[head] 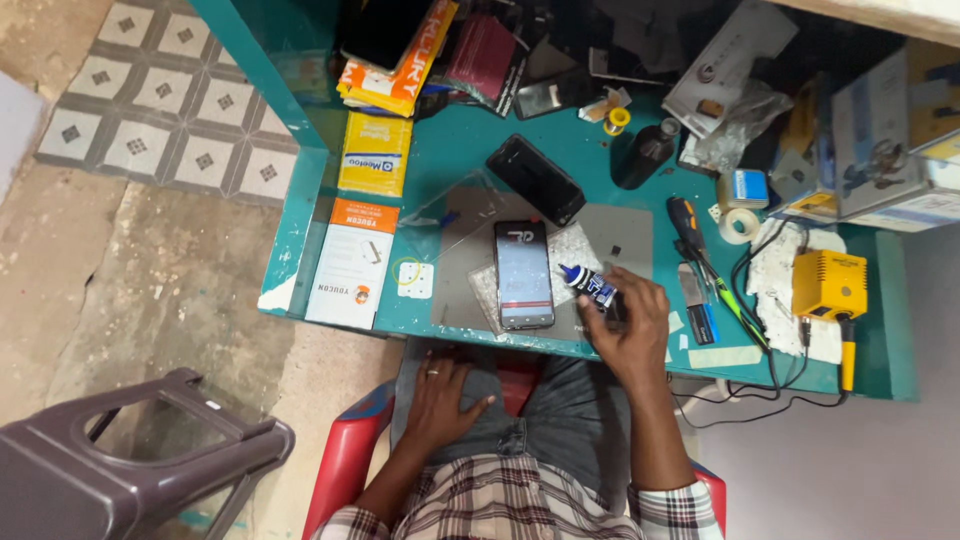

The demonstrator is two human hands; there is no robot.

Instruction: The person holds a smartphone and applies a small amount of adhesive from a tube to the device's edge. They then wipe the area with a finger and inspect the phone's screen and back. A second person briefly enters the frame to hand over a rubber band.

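Note:
My right hand (625, 325) grips a small tube of glue (590, 283) with a blue cap, its tip pointing left toward a smartphone (523, 274) lying screen-up on a grey work mat (620, 240). A white mesh cloth (575, 245) lies under the phone's right side. My left hand (440, 395) rests flat on my left thigh, holding nothing, a ring on one finger. A second, dark phone (535, 178) lies tilted further back on the teal table (440, 160).
Yellow and orange-white boxes (372, 155) lie at the table's left. A screwdriver (690, 235), tape roll (738, 225), black bottle (645, 152) and yellow soldering station (828, 283) with cables stand right. A grey plastic stool (130, 455) stands on the floor at left.

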